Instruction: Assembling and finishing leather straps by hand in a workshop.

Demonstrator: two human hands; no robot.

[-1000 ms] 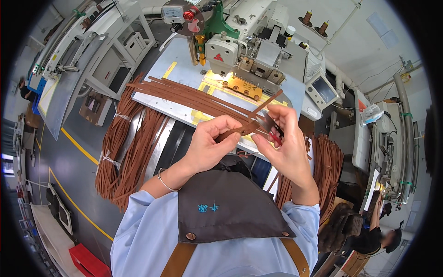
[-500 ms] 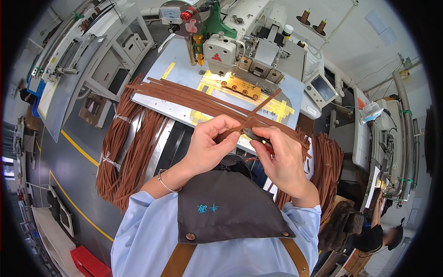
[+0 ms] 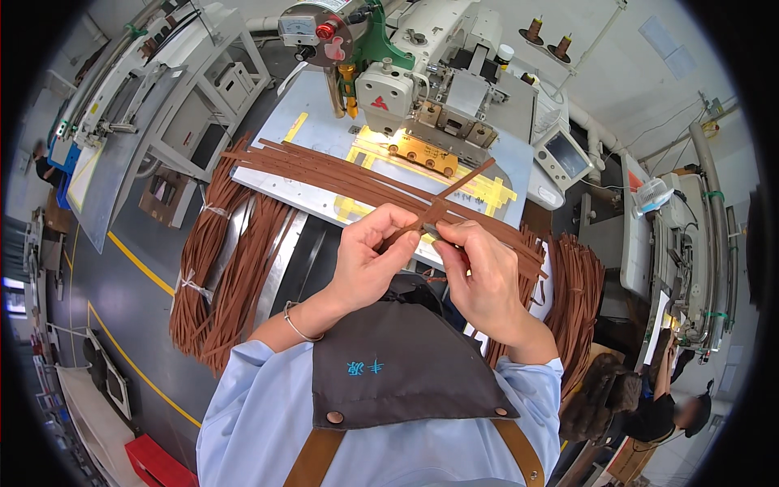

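Note:
My left hand [image 3: 367, 258] is closed, pinching a brown strap [image 3: 456, 190] between thumb and forefinger; the strap's free end sticks up to the right, crossing other straps. Against the pinched part, my right hand [image 3: 490, 280] is closed around a small grey metal hand tool [image 3: 431, 232]. Only the tool's tip shows, so its exact kind is hidden. Both hands are above the front edge of the machine table. Just beyond them, a row of long brown straps [image 3: 341, 172] lies across that table.
An industrial sewing machine [image 3: 391, 101] stands behind the straps, its yellow clamp plate [image 3: 423, 154] lit. Bundled brown straps [image 3: 195, 284] hang at left, more [image 3: 578, 280] at right. A control screen [image 3: 565, 154] sits at right. Another person [image 3: 661, 414] is at far right.
My right hand has turned slightly and shifted a little left around the tool, whose red and dark handle no longer shows. My left hand stays nearly still on the strap.

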